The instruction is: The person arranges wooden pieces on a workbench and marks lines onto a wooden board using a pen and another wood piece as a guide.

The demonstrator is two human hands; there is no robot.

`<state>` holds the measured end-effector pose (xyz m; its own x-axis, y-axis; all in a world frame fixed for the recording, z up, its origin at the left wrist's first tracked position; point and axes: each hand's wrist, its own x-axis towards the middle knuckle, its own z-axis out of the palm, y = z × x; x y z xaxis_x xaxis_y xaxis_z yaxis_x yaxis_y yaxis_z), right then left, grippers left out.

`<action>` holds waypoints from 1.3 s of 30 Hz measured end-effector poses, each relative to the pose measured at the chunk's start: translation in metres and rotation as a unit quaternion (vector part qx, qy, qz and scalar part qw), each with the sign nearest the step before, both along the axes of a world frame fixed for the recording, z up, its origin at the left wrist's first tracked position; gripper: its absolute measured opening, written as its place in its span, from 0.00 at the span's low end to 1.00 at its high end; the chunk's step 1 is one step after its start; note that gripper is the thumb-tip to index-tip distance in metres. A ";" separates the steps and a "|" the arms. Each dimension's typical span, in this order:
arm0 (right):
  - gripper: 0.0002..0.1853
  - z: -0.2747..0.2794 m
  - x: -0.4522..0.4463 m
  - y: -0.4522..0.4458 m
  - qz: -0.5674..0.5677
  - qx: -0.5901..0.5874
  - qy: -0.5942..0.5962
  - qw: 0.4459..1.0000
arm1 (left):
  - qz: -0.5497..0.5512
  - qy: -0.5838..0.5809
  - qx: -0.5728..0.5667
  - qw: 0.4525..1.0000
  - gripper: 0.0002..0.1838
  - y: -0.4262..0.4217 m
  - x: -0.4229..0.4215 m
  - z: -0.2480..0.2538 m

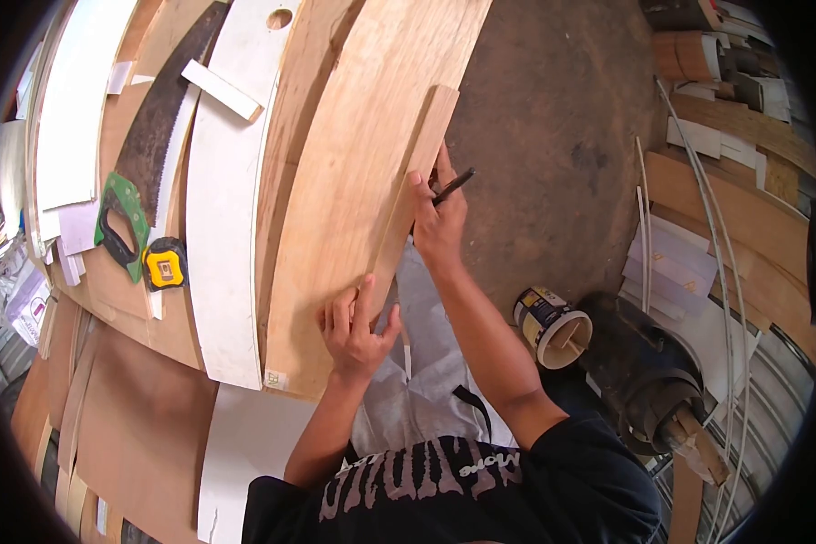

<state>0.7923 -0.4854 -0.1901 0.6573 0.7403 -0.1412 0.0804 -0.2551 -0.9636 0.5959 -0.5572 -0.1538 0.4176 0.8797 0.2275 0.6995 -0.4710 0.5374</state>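
Note:
A long pale wooden board lies lengthwise in front of me. Along its right edge runs a narrow wooden strip. My left hand rests at the near end of the board with fingers apart, the index finger reaching onto the strip and the thumb off to its right. Farther up, my right hand is closed at the strip's outer edge, thumb on the upper side and a finger stretched along the side. A black pen sticks out from between this hand's fingers; its tip is hidden.
Left of the board are a white panel, a handsaw with a green handle, a yellow tape measure and a small white offcut. A bucket and a black cylindrical machine stand on the floor at right, near scrap boards.

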 end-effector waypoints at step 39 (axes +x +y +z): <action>0.34 -0.004 0.000 0.003 0.014 -0.020 -0.188 0.982 | 0.045 -0.018 0.025 0.998 0.36 -0.002 0.011 -0.015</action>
<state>0.7920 -0.4819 -0.1945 0.6487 0.7571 0.0779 0.4353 -0.2852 -0.8539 0.6067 -0.5594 -0.1689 0.3272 0.9005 0.2863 0.7213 -0.4338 0.5399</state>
